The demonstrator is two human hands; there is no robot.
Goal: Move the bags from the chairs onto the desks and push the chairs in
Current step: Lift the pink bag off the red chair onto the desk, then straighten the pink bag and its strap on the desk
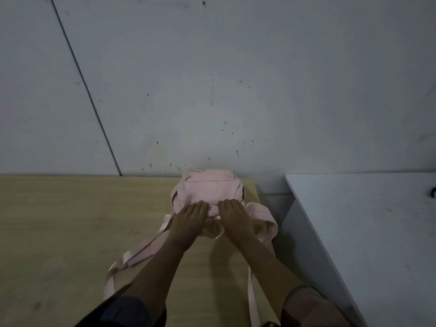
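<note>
A pink backpack (207, 188) lies on the wooden desk (70, 220), near the desk's far right corner and close to the wall. Both my hands rest on its near end with fingers laid flat: my left hand (188, 217) on the left part, my right hand (232, 215) on the right part. The bag's pink straps (139, 252) trail back across the desk toward me. No chair is in view.
A white desk (377, 232) stands to the right, with a narrow gap between it and the wooden desk. A grey panelled wall (212, 79) rises directly behind both desks. A small dark object (433, 192) sits at the white desk's right edge.
</note>
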